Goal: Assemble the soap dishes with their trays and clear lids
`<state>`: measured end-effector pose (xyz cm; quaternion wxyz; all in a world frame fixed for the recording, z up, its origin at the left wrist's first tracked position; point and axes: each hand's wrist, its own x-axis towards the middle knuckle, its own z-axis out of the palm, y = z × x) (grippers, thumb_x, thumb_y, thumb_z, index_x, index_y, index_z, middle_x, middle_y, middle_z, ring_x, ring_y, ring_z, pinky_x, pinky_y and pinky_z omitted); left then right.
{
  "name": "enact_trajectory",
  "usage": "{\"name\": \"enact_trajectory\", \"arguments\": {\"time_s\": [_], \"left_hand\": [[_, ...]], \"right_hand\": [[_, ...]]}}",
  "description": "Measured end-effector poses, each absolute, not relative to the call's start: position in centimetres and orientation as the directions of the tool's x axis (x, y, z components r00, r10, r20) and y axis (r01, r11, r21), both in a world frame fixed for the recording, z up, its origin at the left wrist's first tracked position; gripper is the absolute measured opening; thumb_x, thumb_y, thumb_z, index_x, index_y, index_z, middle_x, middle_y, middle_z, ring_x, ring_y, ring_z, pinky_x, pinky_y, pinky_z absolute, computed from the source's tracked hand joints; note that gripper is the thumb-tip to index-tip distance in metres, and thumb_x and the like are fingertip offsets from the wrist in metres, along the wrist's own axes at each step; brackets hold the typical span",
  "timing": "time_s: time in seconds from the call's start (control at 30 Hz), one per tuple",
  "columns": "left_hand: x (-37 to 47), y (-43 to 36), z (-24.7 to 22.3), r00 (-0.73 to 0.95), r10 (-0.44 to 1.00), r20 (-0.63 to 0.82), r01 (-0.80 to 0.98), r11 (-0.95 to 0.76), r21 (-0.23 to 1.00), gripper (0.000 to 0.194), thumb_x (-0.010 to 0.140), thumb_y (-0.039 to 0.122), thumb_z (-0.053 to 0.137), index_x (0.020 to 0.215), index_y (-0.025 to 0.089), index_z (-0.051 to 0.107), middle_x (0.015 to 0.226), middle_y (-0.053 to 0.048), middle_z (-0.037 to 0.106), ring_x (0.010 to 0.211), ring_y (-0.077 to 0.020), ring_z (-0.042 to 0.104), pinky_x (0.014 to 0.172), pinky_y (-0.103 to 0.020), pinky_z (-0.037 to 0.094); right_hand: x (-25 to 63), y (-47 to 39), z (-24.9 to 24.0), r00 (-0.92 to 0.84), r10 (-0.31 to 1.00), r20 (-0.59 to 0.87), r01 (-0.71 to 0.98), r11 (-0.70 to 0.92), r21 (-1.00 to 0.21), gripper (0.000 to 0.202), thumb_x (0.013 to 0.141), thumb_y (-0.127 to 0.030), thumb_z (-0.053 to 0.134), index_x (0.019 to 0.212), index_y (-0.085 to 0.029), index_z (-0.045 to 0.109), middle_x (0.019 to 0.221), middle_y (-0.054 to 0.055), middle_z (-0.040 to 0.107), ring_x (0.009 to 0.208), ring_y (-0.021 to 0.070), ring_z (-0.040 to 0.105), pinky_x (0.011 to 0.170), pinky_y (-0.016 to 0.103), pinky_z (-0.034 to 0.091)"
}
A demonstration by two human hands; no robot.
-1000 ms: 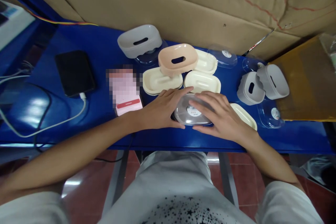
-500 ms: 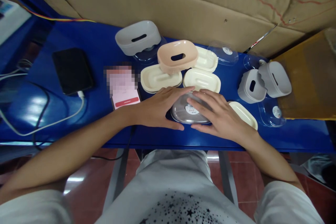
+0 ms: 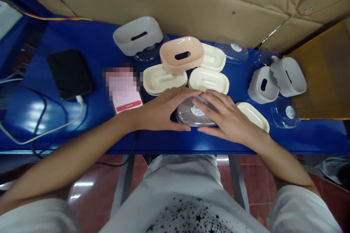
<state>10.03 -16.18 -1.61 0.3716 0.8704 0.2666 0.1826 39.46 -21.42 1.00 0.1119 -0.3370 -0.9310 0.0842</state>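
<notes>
An oval grey soap box with a clear lid and a round white sticker lies near the table's front edge. My left hand curves round its left side, thumb along the near edge and fingers along the far edge. From the right my right hand holds it too, with fingertips over the lid and the thumb at the near rim. The fingers hide much of the far edge. Just beyond are cream soap trays and a peach soap box shell with a slot. Another cream tray sits beside my right hand.
Grey slotted shells stand at the back left and the right. Clear lids lie around. A phone, a black device with a white cable, and a cardboard box flank the blue table.
The view has shifted slightly, so the table things sit a little differently in the picture. Both hands keep nearly the same hold around the grey soap box.
</notes>
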Motion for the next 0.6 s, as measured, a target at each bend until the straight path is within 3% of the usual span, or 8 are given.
{"name": "enact_trajectory", "arguments": {"time_s": [0.23, 0.43, 0.6], "left_hand": [[9.82, -16.07, -1.47, 0.805, 0.584, 0.099, 0.329, -0.581, 0.745, 0.102, 0.096, 0.069, 0.083, 0.179, 0.036, 0.033, 0.177, -0.012, 0.048, 0.161, -0.0399, 0.049, 0.135, -0.060, 0.039], [9.84, -16.01, -1.64, 0.817, 0.572, 0.074, 0.351, -0.596, 0.722, 0.107, 0.094, 0.071, 0.084, 0.180, 0.036, 0.030, 0.179, -0.012, 0.045, 0.162, -0.0417, 0.046, 0.136, -0.060, 0.037], [9.83, -16.04, -1.51, 0.826, 0.550, 0.123, 0.319, -0.636, 0.703, 0.104, 0.098, 0.071, 0.080, 0.181, 0.035, 0.028, 0.178, -0.015, 0.046, 0.162, -0.0407, 0.048, 0.134, -0.058, 0.039]], "right_hand": [[39.37, -21.54, 1.15, -0.749, 0.640, 0.172, 0.612, 0.767, -0.193, 0.078, 0.111, -0.055, 0.064, 0.175, -0.017, 0.042, 0.168, 0.023, 0.057, 0.158, 0.0432, 0.049, 0.123, 0.064, 0.049], [39.22, -21.76, 0.83, -0.747, 0.645, 0.163, 0.615, 0.763, -0.198, 0.077, 0.111, -0.056, 0.063, 0.176, -0.020, 0.041, 0.169, 0.023, 0.056, 0.157, 0.0449, 0.048, 0.123, 0.069, 0.048], [39.34, -21.69, 0.88, -0.754, 0.645, 0.126, 0.605, 0.756, -0.249, 0.080, 0.111, -0.054, 0.064, 0.177, -0.017, 0.037, 0.176, 0.024, 0.047, 0.166, 0.0438, 0.037, 0.132, 0.068, 0.041]]}}
